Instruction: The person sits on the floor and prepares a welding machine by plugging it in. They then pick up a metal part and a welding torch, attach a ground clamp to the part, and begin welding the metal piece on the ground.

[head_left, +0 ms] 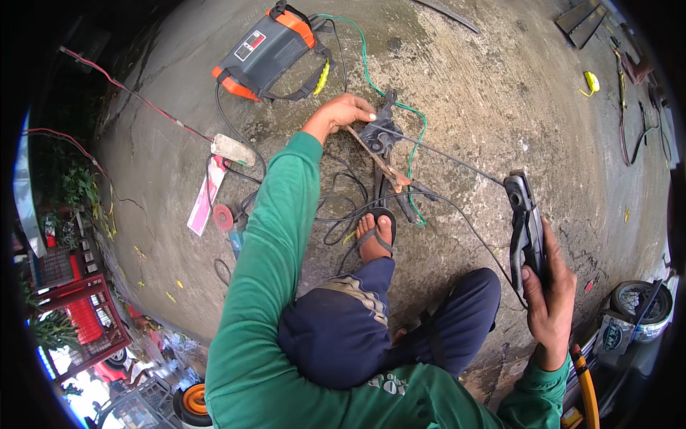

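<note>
My right hand point(550, 297) is wrapped round the handle of a dark welding electrode holder point(527, 232). From its jaws a thin welding rod point(457, 159) runs left to a dark metal bracket point(382, 134) on the ground. My left hand point(341, 114) is closed at the bracket's upper left, by the top end of a rusty metal strip point(375, 157). The thumb lies along the metal, and the other fingers are partly hidden. Below the bracket, my sandalled foot point(375, 239) rests by the dark metal legs.
A grey and orange welding machine point(268, 57) stands at the upper left, with a green cable point(365, 61). Black cables point(343, 207) loop beside my foot. An angle grinder point(232, 225) and a white extension outlet point(233, 151) lie left. A yellow tape measure point(590, 83) lies at the right.
</note>
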Tool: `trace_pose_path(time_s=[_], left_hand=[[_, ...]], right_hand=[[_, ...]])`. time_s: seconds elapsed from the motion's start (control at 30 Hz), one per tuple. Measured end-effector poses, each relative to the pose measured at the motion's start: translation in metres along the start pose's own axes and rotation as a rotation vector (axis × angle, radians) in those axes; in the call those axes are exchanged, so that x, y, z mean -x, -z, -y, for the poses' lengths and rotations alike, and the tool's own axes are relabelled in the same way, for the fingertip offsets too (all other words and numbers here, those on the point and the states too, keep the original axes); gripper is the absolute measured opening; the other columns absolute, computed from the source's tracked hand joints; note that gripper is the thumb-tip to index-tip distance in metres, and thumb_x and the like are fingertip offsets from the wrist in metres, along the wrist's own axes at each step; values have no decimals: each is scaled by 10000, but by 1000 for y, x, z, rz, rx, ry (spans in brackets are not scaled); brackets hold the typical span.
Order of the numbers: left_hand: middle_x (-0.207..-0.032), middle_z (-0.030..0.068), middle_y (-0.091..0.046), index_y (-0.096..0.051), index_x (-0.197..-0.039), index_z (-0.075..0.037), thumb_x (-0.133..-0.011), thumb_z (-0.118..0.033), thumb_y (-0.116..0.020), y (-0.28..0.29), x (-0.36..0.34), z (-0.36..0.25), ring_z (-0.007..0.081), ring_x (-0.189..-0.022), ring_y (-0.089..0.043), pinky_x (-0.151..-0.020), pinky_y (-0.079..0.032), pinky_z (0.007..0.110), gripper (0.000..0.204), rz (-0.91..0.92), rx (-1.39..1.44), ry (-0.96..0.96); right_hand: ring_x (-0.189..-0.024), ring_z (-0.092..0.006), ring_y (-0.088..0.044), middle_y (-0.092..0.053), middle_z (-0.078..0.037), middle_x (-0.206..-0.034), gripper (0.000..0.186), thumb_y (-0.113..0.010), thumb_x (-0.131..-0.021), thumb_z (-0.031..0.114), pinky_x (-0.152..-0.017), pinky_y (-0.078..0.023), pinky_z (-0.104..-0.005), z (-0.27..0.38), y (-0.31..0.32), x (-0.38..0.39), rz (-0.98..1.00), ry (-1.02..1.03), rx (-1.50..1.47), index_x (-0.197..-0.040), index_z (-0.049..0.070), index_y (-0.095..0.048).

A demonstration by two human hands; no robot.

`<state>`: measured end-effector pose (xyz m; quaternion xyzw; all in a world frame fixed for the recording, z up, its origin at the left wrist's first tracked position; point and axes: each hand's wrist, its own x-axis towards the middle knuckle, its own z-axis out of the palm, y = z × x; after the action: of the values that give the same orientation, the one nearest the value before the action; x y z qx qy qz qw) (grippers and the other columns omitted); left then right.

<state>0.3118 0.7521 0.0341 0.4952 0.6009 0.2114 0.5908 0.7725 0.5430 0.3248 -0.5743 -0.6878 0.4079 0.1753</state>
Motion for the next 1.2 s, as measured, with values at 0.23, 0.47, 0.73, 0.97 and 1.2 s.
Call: trace_pose_path(time_s=[0.23,0.47,0.73,0.97,1.2], left_hand=[[-968,51,-733,-787,-1077,-70,-866,-181,-820,-7,-3,-3,159,-774,-595,-590,-408,333,241,29,41,26],[-940,20,-720,-779,-1062,-101,-865,-178,-818,-2,-13,-2,143,-795,-572,-581,-377,333,215,78,30,82],[-972,36,-734,-757,-1099,-19,-875,-127,-799,-1,-7,-13,164,-894,-656,-778,-503,331,252,110,30,102],[-978,62,-745,-760,-1095,-11,-875,-118,-800,2,-10,-9,177,-898,-676,-809,-521,346,247,120,49,135],[-998,48,-738,-744,-1122,-9,-889,-124,-786,-2,-9,-16,164,-926,-665,-799,-515,334,263,145,41,147]], right_hand=[[-865,-200,-673,-714,-214,-1064,620,-615,-911,10,-855,-520,-321,16,4,-27,9,-35,-8,-1509,-42,-459],[-593,-56,-449,-519,33,-824,655,-612,-978,101,-514,-371,-215,10,8,-33,-19,-124,-176,-1588,32,-384],[-587,-73,-498,-589,-21,-773,613,-628,-961,57,-542,-428,-254,10,8,-43,28,-145,-186,-1540,-12,-440],[-544,-57,-498,-542,16,-785,659,-651,-989,153,-467,-403,-213,-14,4,-58,110,-152,-234,-1576,17,-385],[-493,-67,-501,-551,-3,-759,627,-638,-978,114,-427,-394,-221,-10,17,-84,139,-210,-309,-1551,-6,-414]])
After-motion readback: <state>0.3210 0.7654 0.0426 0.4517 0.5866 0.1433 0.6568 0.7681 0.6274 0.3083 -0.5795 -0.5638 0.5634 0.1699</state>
